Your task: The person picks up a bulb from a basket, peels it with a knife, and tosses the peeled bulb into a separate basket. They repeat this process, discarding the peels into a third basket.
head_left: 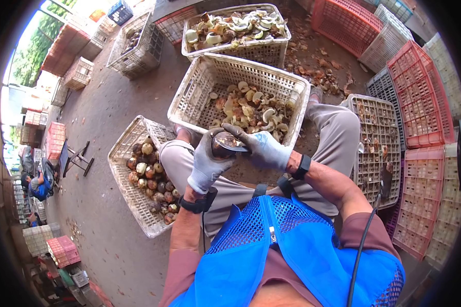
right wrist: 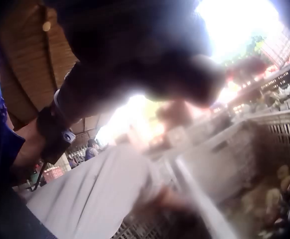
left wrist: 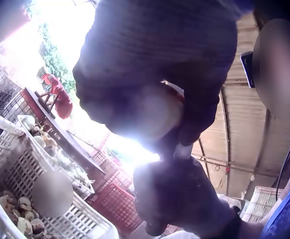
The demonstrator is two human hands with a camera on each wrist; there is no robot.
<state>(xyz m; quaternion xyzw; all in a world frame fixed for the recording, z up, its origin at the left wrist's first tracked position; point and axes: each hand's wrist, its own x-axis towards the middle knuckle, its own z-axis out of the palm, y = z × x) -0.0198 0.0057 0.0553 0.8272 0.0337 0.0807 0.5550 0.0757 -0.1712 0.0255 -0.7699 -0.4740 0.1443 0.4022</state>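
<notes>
In the head view my gloved left hand (head_left: 210, 161) holds a round, dark-brown fruit or bulb (head_left: 222, 145) above the large white crate's near edge. My gloved right hand (head_left: 267, 149) grips a knife, its blade (head_left: 237, 149) lying against the near side of the round thing. The right thumb reaches over its top. In the left wrist view the right hand (left wrist: 182, 194) is dark and backlit, with the knife handle's end (left wrist: 156, 229) poking out below it. Under the hands, the large white crate (head_left: 243, 64) contains pale, curved peelings (head_left: 251, 105).
Beside my left leg stands a crate (head_left: 130, 204) of round brown, reddish and pale pieces (head_left: 151, 174). Another crate (head_left: 261, 49), heaped with peelings, stands beyond the large one. Upturned and red crates (head_left: 420, 97) line the right side. A folding stool (head_left: 76, 158) stands at left.
</notes>
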